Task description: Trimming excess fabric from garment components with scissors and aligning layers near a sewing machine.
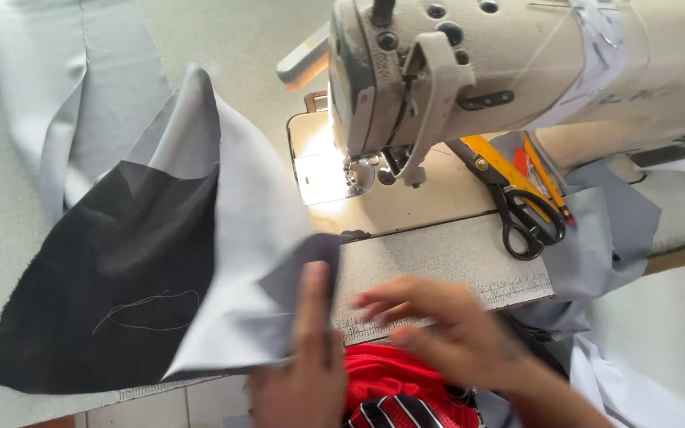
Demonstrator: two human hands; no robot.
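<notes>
My left hand (pixel 304 349) pinches the near corner of a grey fabric piece (pixel 239 238), thumb pressed on top of it. A black fabric piece (pixel 112 285) with a loose thread lies joined under the grey one, spread to the left. My right hand (pixel 438 325), blurred by motion, hovers over the table's front edge beside a ruler strip (pixel 509 293); whether it grips anything is unclear. The sewing machine (pixel 469 71) stands just behind, its lit needle plate (pixel 323 170) bare.
Black-handled scissors (pixel 526 222), a yellow tool (pixel 501 166) and an orange pencil (pixel 545 178) lie right of the needle on more grey cloth (pixel 604 238). Another grey strip (pixel 65 87) lies at the far left. Red striped clothing (pixel 390 388) is in my lap.
</notes>
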